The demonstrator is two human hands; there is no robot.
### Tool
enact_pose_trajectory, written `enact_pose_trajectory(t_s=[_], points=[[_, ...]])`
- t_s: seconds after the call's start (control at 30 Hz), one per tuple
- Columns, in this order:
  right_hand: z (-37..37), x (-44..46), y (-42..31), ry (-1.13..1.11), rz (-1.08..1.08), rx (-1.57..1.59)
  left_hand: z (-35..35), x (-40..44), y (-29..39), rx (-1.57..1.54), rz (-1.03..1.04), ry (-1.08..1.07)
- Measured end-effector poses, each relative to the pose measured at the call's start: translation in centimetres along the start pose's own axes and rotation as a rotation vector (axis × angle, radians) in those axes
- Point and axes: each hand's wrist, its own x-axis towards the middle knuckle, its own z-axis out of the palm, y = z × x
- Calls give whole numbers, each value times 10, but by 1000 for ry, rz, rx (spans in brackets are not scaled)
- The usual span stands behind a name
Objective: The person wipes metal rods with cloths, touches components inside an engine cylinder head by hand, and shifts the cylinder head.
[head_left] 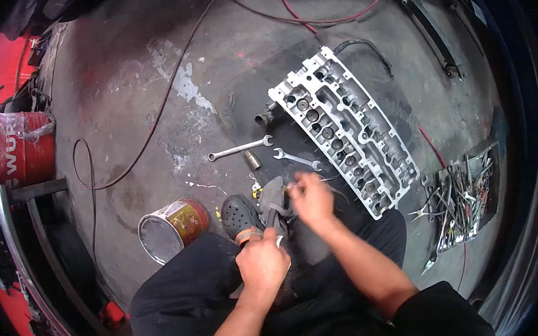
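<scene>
My left hand (264, 263) is closed, low in the middle of the view, with a pale, shiny end poking out beside its fingers. A dark, bar-like piece (273, 219) runs up from it toward a grey rag-like thing (272, 194); what exactly the fist holds is unclear. Just right of the grey thing, my right hand (312, 199) has its fingers drawn together, and whatever is in them is hidden. A grey shoe with holes (240, 214) rests left of the hands. The silver cylinder head (345, 133) lies tilted on the floor to the right.
Two wrenches (241, 148) (298, 159) and a brass-coloured socket (253, 160) lie ahead of my hands. A tin can (163, 234) lies on its side at left. The tool tray (442, 236) stands right. A hose (162, 97) crosses the floor; a red drum (15, 150) stands far left.
</scene>
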Motion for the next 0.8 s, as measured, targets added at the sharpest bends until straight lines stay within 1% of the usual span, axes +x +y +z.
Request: enact_pose_trajectory(t_s=[0.03,0.07,0.1,0.13,0.17,0.2,0.27,0.4,0.47,0.53,0.6,0.67,0.73,0.8], points=[[-22,16,-4,137,-120,22,-2,5,3,76,49,-19],[-44,34,-14,300,-262,-98,-5,10,7,150,94,-38],[-63,56,-21,296,-275,-163,-18,16,15,127,87,-86],[-72,83,-16,304,-326,-279,-20,20,16,114,82,-81],[-82,107,-16,230,-346,-376,-23,25,14,93,76,-81],[-89,124,-24,117,-235,-474,-26,28,12,74,68,-83],[-87,147,-13,55,-270,-523,-29,27,6,51,63,-73],[-84,150,-22,53,-333,-601,-26,26,-1,30,47,-80],[-87,145,-32,25,-167,-592,-25,25,-1,28,45,-90],[-82,146,-31,21,-138,-593,-24,24,1,69,26,-115],[-77,145,-32,89,-45,-558,-23,22,0,57,25,-113],[-73,143,-30,121,-58,-537,-23,21,-4,49,18,-100],[-70,142,-31,181,11,-492,-21,21,-9,28,26,-96],[-73,141,-40,171,76,-492,-21,21,-14,21,25,-90]])
